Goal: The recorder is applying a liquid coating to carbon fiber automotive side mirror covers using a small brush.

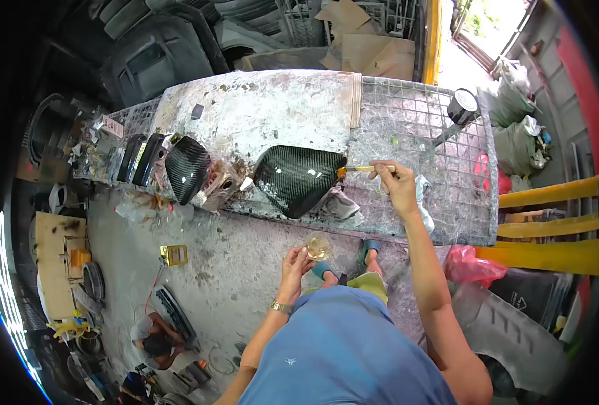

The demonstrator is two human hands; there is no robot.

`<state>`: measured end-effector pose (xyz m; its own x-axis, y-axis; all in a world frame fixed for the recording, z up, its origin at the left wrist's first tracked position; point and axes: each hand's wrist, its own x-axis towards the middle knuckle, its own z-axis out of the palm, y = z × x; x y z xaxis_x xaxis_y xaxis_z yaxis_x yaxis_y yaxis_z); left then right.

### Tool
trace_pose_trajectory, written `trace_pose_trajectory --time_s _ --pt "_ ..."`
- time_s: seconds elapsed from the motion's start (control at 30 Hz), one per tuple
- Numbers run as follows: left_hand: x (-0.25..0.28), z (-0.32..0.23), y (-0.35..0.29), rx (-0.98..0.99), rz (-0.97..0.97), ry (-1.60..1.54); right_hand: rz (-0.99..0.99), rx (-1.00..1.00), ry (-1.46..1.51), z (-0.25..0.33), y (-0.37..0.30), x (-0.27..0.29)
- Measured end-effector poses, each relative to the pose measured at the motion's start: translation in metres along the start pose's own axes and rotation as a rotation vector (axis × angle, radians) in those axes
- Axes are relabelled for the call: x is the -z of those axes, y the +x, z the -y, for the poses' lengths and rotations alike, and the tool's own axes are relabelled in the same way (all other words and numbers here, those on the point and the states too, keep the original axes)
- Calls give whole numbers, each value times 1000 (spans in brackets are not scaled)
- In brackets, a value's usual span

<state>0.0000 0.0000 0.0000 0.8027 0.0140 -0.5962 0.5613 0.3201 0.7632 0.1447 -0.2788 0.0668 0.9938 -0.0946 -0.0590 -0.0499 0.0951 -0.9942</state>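
Observation:
With my right hand (393,181) I grip a paintbrush (361,169) by its pale handle. Its orange-brown tip touches the right edge of a glossy black carbon-fibre panel (293,177), which rests on the worktable (279,101). In front of the table, my left hand (296,270) holds a small clear cup (318,248) with yellowish liquid in it. A crumpled pale cloth (340,206) lies beside the panel's lower right side. Further left is a second black carbon-fibre piece (188,169).
A dark can (463,106) stands at the table's far right. Yellow bars (549,226) and a pink plastic bag (474,265) are to the right. On the floor at lower left another person (156,341) crouches by a long dark part (176,314). Stacked panels (158,57) are behind the table.

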Motion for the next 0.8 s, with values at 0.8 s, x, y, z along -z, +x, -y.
trace_pose_trajectory --time_s 0.8 --pt "-127 -9 16 -137 -177 -292 311 -133 49 21 101 32"
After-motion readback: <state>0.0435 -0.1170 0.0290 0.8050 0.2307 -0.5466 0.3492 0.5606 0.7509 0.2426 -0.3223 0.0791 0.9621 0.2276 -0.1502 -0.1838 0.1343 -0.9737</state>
